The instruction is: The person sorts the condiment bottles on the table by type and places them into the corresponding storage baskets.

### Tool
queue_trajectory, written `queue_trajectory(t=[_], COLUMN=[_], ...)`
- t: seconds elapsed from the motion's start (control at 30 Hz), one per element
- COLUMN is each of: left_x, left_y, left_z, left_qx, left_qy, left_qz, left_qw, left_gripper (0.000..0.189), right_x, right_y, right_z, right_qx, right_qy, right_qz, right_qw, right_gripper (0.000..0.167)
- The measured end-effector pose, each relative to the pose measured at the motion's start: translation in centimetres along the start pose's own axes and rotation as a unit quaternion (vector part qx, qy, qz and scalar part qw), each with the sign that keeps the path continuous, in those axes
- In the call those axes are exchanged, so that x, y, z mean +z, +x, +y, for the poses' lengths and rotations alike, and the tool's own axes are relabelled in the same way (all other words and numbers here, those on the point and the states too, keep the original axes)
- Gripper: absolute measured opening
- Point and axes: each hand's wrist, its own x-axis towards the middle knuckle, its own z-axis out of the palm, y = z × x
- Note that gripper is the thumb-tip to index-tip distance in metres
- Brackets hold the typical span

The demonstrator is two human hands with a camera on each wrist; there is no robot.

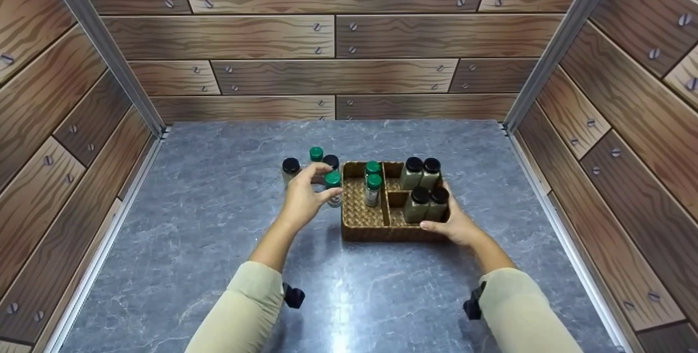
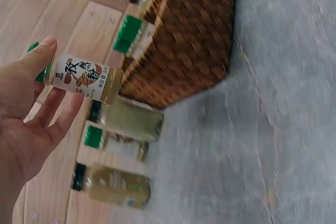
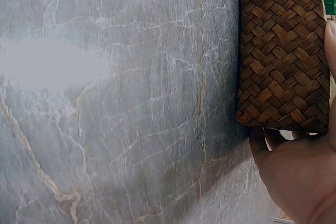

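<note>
My left hand (image 1: pixel 304 198) holds a small spice jar (image 2: pixel 84 80) by its green cap, between thumb and fingers. The clear jar has a white label with Chinese characters and tan powder inside. In the head view it hangs just beside the left wall of a woven basket (image 1: pixel 364 234). My right hand (image 1: pixel 457 226) grips the basket's right end, thumb over the front rim and fingers behind the end wall. In the basket's left compartment stand two green-capped jars (image 1: pixel 373 192). Black-capped jars fill the two right compartments, a pair (image 1: pixel 421 174) at the back and a pair (image 1: pixel 426 207) in front.
Left of the basket, behind my left hand, stand a black-capped jar (image 1: pixel 291 166), a green-capped jar (image 1: pixel 316 153) and another black-capped jar (image 1: pixel 330 161). The grey marbled tabletop (image 1: pixel 218 178) is bordered by wood-patterned walls (image 1: pixel 338 36) at the back and sides.
</note>
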Motion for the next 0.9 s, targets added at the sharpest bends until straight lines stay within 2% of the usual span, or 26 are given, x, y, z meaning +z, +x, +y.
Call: queue_trajectory(t=[0.17, 0.37, 0.57, 0.9], left_x=[1.2, 3.5, 5.7, 9.1], left_y=[0.0, 0.1, 0.0, 0.1], left_z=[1.6, 2.4, 2.4, 1.9], left_qx=[0.021, 0.009, -0.006, -0.021], left_qy=[-0.008, -0.016, -0.002, 0.059], left_qz=[-0.008, -0.023, -0.050, -0.092], left_qw=[0.9997, 0.9996, 0.9987, 0.9938], left_gripper=[0.047, 0.048, 0.046, 0.042], right_x=[-0.1, -0.2, -0.1, 0.0], right_y=[-0.1, -0.2, -0.1, 0.0], right_z=[0.0, 0.0, -0.1, -0.1], right_qx=[0.003, 0.021, 0.009, -0.001], right_qy=[-0.004, -0.009, -0.004, -0.009], right_qz=[-0.003, -0.003, -0.001, -0.001], right_qw=[1.0000, 0.9997, 0.9999, 1.0000], right_gripper=[0.137, 0.138, 0.136, 0.137])
